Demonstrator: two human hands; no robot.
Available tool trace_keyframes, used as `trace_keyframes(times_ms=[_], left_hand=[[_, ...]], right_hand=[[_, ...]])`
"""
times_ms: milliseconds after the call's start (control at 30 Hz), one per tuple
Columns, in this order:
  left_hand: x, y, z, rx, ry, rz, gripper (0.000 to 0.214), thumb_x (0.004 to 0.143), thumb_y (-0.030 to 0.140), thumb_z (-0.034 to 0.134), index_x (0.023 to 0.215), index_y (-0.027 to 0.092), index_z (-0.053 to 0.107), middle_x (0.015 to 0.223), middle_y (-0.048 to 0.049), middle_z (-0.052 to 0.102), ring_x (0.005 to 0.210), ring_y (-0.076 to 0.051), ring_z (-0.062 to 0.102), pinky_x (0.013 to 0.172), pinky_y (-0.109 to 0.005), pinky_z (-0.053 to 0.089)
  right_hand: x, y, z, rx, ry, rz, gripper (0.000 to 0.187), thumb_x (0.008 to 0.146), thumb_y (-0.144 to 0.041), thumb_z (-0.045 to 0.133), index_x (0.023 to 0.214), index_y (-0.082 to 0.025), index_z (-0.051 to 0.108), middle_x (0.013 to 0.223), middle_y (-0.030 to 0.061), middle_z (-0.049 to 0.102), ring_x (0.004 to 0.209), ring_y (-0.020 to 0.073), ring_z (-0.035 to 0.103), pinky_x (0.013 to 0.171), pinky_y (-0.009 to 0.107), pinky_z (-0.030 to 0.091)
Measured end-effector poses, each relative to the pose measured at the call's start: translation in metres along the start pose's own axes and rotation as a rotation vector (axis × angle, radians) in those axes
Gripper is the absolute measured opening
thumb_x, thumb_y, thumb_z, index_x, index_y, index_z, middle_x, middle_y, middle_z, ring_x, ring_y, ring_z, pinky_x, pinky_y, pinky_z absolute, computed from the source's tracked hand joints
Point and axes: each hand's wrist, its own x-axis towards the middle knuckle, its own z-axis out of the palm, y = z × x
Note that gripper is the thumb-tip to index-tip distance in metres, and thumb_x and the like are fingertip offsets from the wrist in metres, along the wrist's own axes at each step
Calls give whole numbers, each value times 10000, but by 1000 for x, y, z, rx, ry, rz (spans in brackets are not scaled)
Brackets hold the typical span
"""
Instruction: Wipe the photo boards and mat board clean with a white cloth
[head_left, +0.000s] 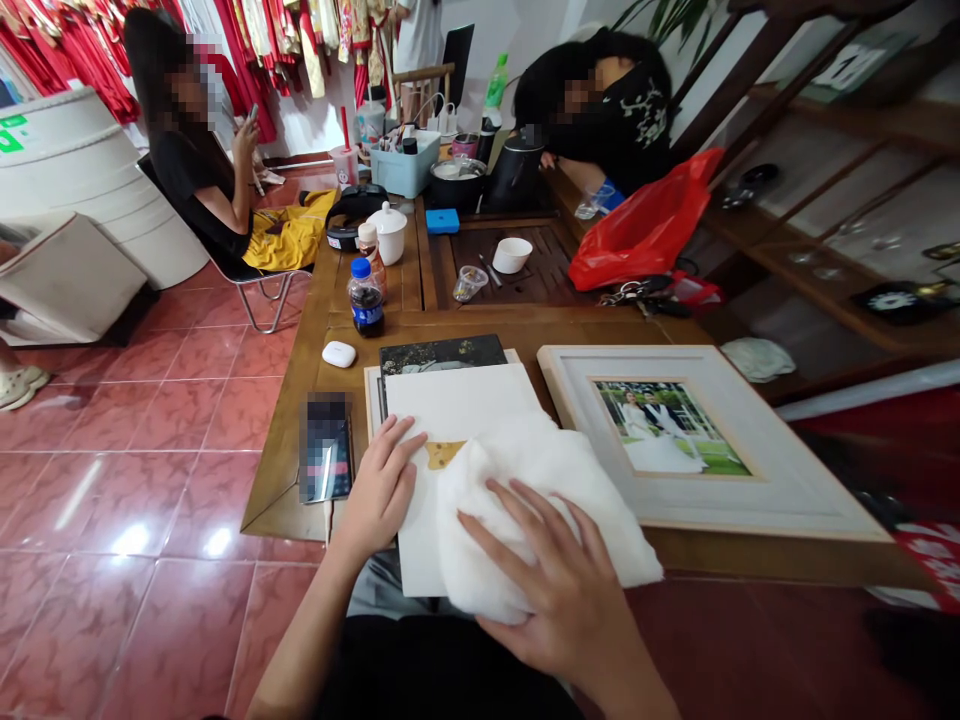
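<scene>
A white fluffy cloth lies bunched over a white board at the table's near edge. My right hand is on the cloth, its fingers spaced and curled into the soft folds. Flat against the board's left side rests my left hand, fingers stretched out and holding nothing. A small gold-brown patch shows on the board between the cloth and my left hand. Beneath the board, a dark picture panel sticks out at the far side. The cloth hides the board's right part.
A framed wedding photo lies to the right. On the left are a phone with its cable, a white case and a dark drink bottle. Beyond sit a white bowl and red bag. Two people sit nearby.
</scene>
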Motion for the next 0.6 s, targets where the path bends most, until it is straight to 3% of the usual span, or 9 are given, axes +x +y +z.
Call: trace_keyframes(times_ms=[167,267,433,600], left_hand=[[0,-5,0,-62,-9,-5,405,1079,260,350,1462,276,479,1612,-87,387,1570,-264,206,1245,-557,266],[-2,-8,0,-121,-2,-1,405,1077,292,371,1467,294,482,1615,-81,382,1568,-276,208,1251,-555,245],[-3,-6,1,-123,13,-18,393,1084,260,353,1447,276,503,1611,-77,380,1568,-262,199,1269,-537,212],[-3,-4,2,-128,11,-14,392,1083,233,352,1446,259,499,1612,-77,373,1570,-250,185,1276,-516,205]], right_hand=[[13,-24,14,101,-11,-44,702,781,-601,704,1410,-322,566,1520,145,502,1358,381,465,1134,579,226],[16,-28,15,93,-24,-53,662,802,-549,694,1410,-320,563,1519,130,503,1377,350,448,1145,559,223],[8,-11,8,72,9,-16,558,848,-461,653,1380,-306,588,1495,122,523,1368,328,466,1127,534,264],[-9,13,-3,65,65,151,550,840,-502,677,1354,-318,612,1480,114,543,1335,346,506,1113,535,298]])
